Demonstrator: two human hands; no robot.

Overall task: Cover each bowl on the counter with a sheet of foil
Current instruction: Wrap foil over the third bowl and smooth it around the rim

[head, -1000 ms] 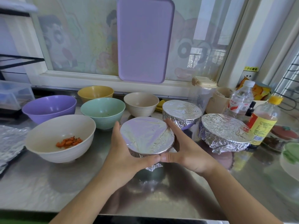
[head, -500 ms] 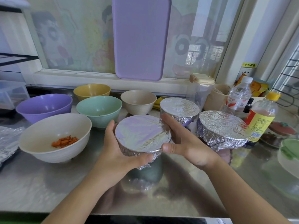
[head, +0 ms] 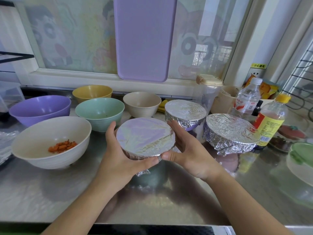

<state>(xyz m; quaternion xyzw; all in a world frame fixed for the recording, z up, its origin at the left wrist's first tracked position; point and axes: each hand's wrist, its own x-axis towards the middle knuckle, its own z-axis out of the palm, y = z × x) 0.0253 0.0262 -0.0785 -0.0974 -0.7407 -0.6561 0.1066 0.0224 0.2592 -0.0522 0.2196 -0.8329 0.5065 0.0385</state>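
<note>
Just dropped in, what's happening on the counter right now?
A person is covering bowls with foil. Both hands, left hand and right hand, cup the sides of a foil-covered bowl at the middle of the counter, thumbs meeting at its near edge. Two more covered bowls sit to the right. Five are uncovered: the white bowl with orange bits, purple, green, yellow and beige.

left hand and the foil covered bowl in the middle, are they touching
Touching. The head view shows the left hand wrapped around the foil-covered bowl, thumb pressed on the foil at its near rim.
</note>
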